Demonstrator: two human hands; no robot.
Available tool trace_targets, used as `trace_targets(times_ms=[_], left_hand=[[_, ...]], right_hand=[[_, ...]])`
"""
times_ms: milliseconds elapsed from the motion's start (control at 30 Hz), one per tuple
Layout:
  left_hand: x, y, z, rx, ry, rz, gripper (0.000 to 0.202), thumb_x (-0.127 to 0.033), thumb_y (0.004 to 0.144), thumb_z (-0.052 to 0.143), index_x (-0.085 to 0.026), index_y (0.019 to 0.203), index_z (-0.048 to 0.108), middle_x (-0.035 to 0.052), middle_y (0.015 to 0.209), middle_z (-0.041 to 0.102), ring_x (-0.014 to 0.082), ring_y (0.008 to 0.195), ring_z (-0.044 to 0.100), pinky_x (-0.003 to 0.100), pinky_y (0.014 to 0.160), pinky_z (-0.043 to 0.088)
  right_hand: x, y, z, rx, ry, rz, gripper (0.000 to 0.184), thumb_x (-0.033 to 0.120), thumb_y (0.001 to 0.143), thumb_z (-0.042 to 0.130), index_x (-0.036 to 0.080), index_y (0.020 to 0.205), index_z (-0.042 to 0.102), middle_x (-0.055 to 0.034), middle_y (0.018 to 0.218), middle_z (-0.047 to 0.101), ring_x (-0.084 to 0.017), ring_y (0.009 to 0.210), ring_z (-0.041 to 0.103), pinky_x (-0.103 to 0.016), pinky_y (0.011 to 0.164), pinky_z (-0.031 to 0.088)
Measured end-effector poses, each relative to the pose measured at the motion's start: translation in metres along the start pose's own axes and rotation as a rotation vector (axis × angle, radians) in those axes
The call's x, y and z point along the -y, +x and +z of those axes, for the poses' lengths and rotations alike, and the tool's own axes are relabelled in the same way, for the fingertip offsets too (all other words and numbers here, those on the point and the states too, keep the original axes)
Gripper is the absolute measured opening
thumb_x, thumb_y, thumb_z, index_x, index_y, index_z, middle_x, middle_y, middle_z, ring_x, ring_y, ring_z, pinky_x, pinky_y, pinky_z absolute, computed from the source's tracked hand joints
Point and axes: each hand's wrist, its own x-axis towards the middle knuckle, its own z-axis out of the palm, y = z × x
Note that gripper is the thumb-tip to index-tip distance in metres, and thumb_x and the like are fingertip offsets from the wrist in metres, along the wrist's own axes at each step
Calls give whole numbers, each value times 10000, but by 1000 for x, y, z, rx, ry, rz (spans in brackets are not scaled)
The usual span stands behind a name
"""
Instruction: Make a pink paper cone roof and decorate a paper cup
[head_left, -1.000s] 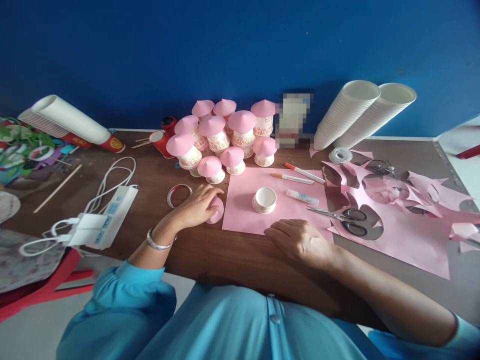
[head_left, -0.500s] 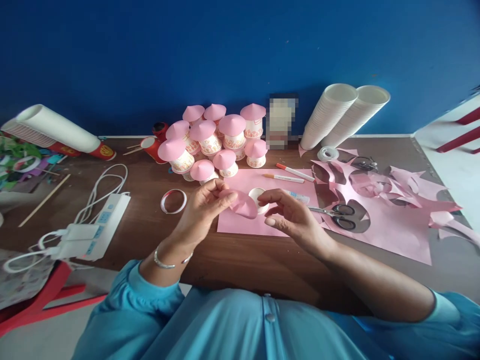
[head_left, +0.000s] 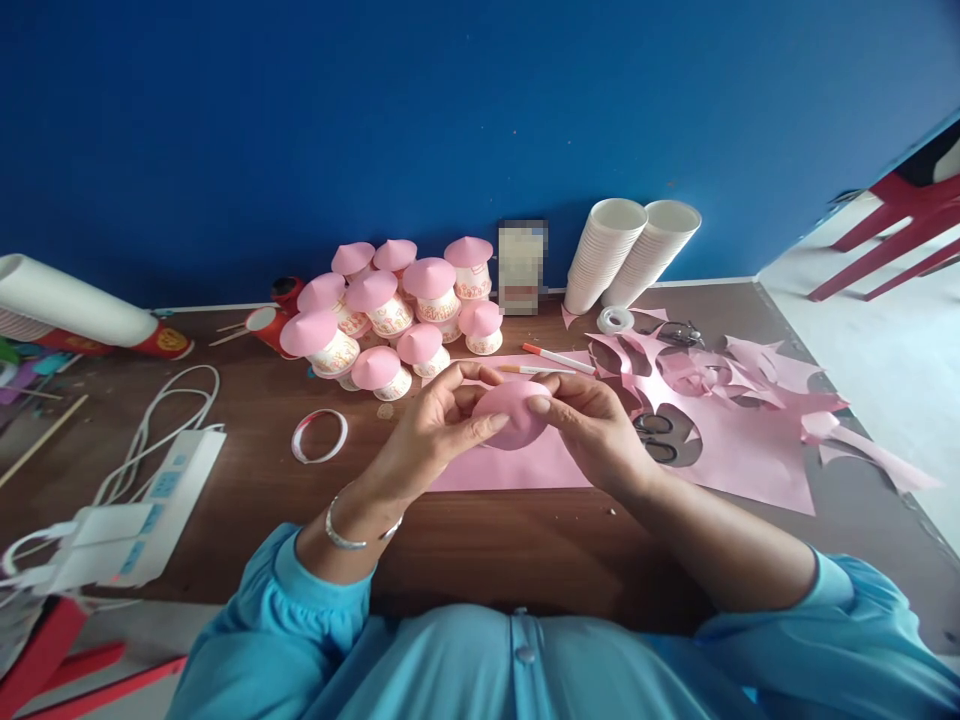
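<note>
Left hand (head_left: 439,425) and right hand (head_left: 604,435): fingers (head_left: 480,430) closed, pinching a pink disc (head_left: 517,428) from either side above the desk (head_left: 487,545). Scissors (head_left: 656,436) lie near the right hand.

You can read no words or numbers: the gold emblem (head_left: 172,342) on the far-left red cup (head_left: 152,336), the marks on the near-left power strip (head_left: 174,497) and the pixelated item (head_left: 523,268) at the far wall are illegible.

Pink paper cone (head_left: 512,412) (shallow, round-rimmed); between left hand (head_left: 433,428) and right hand (head_left: 600,432)
</note>
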Motion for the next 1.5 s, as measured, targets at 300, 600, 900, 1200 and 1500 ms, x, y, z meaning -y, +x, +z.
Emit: trace_targets(times_ms=[300,600,900,1200,1500], left_hand=[[6,10,-3,-1,-87,2,400,-327,785,900,-210,1080,658,20,930,774,165,827,716,239,705,539],[7,11,-6,-59,-133,41,360,-306,771,910,-209,1028,676,4,934,761,149,841,714,241,752,574],[11,11,-9,-3,-44,-19,515,-307,751,918,-213,1184,654,55,1033,792,221,937,750,296,792,591],[9,13,-14,-116,-93,15,438,-320,755,904,-200,1085,643,30,940,778,183,846,722,282,760,566],[10,14,-31,-251,40,191,239,-350,872,814,-211,1045,724,-40,674,636,114,635,575,266,720,509]], right_hand=[[2,9,5,-10,95,77,426,538,782,897,194,664,675,27,633,603,-120,611,497,-274,623,437],[-1,10,4,34,132,117,443,530,745,921,184,653,661,40,603,571,-107,597,486,-270,622,416],[-6,10,3,-23,69,55,397,515,774,910,189,674,707,28,638,618,-116,613,525,-282,648,458],[-12,11,-2,-12,98,72,379,496,781,907,190,669,712,27,612,594,-119,598,538,-277,628,487],[-10,12,-1,-83,116,47,402,500,787,903,202,640,676,26,607,558,-121,600,524,-272,592,473]])
